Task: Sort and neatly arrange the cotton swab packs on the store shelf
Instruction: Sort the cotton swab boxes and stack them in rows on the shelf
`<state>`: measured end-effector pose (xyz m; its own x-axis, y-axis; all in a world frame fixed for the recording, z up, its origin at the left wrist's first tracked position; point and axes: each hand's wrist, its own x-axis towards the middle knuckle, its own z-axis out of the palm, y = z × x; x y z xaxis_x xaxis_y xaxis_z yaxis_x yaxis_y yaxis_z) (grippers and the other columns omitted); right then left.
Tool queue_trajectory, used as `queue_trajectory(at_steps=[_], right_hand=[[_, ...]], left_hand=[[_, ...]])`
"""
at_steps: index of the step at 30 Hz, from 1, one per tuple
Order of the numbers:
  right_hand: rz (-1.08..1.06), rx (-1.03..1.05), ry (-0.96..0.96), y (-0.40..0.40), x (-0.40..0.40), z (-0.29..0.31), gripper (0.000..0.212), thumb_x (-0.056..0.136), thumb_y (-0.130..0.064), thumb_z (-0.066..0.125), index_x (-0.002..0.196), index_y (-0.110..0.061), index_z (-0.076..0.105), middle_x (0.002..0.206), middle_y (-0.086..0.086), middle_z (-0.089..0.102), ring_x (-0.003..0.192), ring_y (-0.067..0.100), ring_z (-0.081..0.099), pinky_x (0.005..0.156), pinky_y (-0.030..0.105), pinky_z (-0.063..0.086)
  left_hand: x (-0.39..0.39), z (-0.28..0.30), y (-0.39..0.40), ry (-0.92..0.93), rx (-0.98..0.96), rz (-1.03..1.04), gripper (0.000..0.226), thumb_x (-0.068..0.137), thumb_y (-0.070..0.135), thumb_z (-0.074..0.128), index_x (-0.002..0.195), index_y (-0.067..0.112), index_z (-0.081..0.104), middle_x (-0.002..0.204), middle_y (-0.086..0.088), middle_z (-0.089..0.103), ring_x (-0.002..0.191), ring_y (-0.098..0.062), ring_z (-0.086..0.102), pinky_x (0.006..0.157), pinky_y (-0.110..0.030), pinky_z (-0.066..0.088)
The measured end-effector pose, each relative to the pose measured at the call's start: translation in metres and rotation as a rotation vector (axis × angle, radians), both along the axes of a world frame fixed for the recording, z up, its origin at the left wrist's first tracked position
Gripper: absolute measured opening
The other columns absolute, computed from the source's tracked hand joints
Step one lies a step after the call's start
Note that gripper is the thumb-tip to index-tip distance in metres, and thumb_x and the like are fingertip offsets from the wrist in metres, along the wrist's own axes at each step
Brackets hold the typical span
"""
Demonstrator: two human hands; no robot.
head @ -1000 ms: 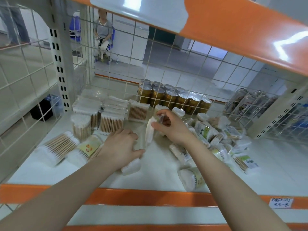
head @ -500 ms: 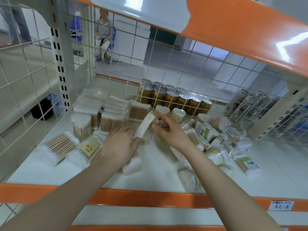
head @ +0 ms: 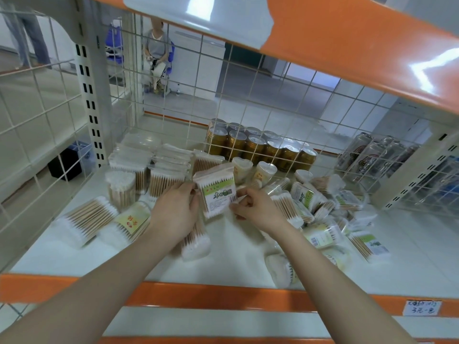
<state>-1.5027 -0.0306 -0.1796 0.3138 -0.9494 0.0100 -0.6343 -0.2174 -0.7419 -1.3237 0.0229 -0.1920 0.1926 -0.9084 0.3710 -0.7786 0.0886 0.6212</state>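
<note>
A green-labelled swab pack (head: 218,192) is pinched upright between the left hand (head: 173,212) and right hand (head: 255,207), above the shelf (head: 223,266). The loose pile (head: 323,207) right of the grip could be scattered by a careless elbow.

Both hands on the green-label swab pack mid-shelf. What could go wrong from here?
1. The green-label pack is held off the shelf only at its edges by the left hand and right hand; the slick bag may slip.
2. A loose pack lies right under the left wrist; lowering the arm could shove it toward the orange front edge.
3. The jumbled pile sits against the right forearm; a sweep may scatter it.
</note>
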Motion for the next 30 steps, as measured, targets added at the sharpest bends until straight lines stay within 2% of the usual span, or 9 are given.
queue_trajectory(at_steps=[3, 5, 7, 9, 11, 14, 21, 27, 30], right_hand=[[0.007, 0.011, -0.02, 0.003, 0.002, -0.002, 0.018, 0.083, -0.019, 0.068, 0.097, -0.014, 0.058, 0.071, 0.0, 0.064, 0.07, 0.016, 0.064, 0.079, 0.041, 0.054], [0.013, 0.002, 0.0, 0.004, 0.003, -0.003, 0.018, 0.081, -0.02, 0.07, 0.094, -0.015, 0.058, 0.074, -0.002, 0.062, 0.073, 0.016, 0.061, 0.076, 0.037, 0.051], [0.013, -0.013, 0.026, 0.006, 0.003, -0.005, 0.017, 0.081, -0.022, 0.07, 0.092, -0.017, 0.059, 0.076, -0.005, 0.059, 0.07, 0.011, 0.055, 0.07, 0.03, 0.048], [-0.004, 0.005, -0.012, 0.007, 0.004, -0.006, 0.016, 0.081, -0.023, 0.07, 0.091, -0.017, 0.059, 0.082, -0.002, 0.063, 0.073, 0.012, 0.059, 0.073, 0.029, 0.05], [-0.023, 0.052, -0.092, 0.008, 0.004, -0.006, 0.016, 0.082, -0.02, 0.069, 0.093, -0.014, 0.06, 0.086, 0.006, 0.068, 0.078, 0.018, 0.066, 0.081, 0.038, 0.055], [-0.019, 0.095, -0.188, 0.012, 0.005, -0.004, 0.016, 0.083, -0.016, 0.067, 0.096, -0.01, 0.06, 0.076, 0.006, 0.067, 0.068, 0.015, 0.065, 0.083, 0.041, 0.054], [-0.011, 0.098, -0.225, 0.018, 0.011, -0.001, 0.016, 0.084, -0.014, 0.067, 0.099, -0.013, 0.061, 0.076, 0.006, 0.066, 0.066, 0.011, 0.064, 0.081, 0.039, 0.054], [0.034, 0.038, -0.162, 0.019, 0.013, -0.001, 0.021, 0.081, -0.017, 0.07, 0.1, -0.018, 0.062, 0.086, 0.015, 0.068, 0.074, 0.019, 0.062, 0.076, 0.039, 0.052], [0.038, 0.025, -0.148, 0.018, 0.013, -0.002, 0.02, 0.081, -0.015, 0.07, 0.099, -0.02, 0.062, 0.091, 0.016, 0.068, 0.071, 0.015, 0.057, 0.071, 0.033, 0.049]], left_hand=[[0.0, -0.001, -0.003, 0.041, 0.003, -0.005, 0.021, 0.093, 0.013, 0.043, 0.097, 0.001, 0.06, 0.093, -0.015, 0.06, 0.086, -0.031, 0.055, 0.072, -0.037, 0.044], [-0.001, 0.0, -0.004, 0.077, 0.01, -0.01, 0.022, 0.094, 0.011, 0.04, 0.096, 0.001, 0.06, 0.09, -0.015, 0.061, 0.082, -0.029, 0.055, 0.069, -0.034, 0.042], [-0.002, 0.0, -0.004, 0.114, 0.024, -0.013, 0.024, 0.096, 0.012, 0.038, 0.099, 0.002, 0.06, 0.091, -0.013, 0.063, 0.077, -0.025, 0.055, 0.065, -0.032, 0.041], [-0.003, 0.0, -0.004, 0.136, 0.025, -0.01, 0.025, 0.097, 0.014, 0.037, 0.104, 0.005, 0.059, 0.093, -0.011, 0.065, 0.073, -0.021, 0.054, 0.063, -0.029, 0.039], [-0.003, 0.0, -0.003, 0.153, 0.015, 0.004, 0.026, 0.097, 0.015, 0.037, 0.114, 0.008, 0.056, 0.099, -0.01, 0.065, 0.078, -0.023, 0.056, 0.066, -0.03, 0.042], [0.0, 0.0, -0.005, 0.17, 0.028, 0.049, 0.034, 0.096, 0.015, 0.04, 0.129, 0.011, 0.049, 0.105, -0.012, 0.064, 0.09, -0.029, 0.06, 0.076, -0.035, 0.047], [0.006, -0.004, -0.008, 0.161, 0.068, 0.042, 0.033, 0.094, 0.012, 0.041, 0.125, 0.009, 0.051, 0.115, -0.01, 0.063, 0.099, -0.027, 0.059, 0.075, -0.028, 0.042], [0.009, -0.004, -0.01, 0.198, 0.059, 0.046, 0.033, 0.093, 0.011, 0.041, 0.124, 0.01, 0.054, 0.113, -0.01, 0.064, 0.1, -0.028, 0.059, 0.079, -0.031, 0.044], [0.01, -0.004, -0.01, 0.218, 0.054, 0.037, 0.033, 0.093, 0.011, 0.042, 0.123, 0.012, 0.054, 0.108, -0.009, 0.065, 0.094, -0.026, 0.06, 0.077, -0.032, 0.046]])
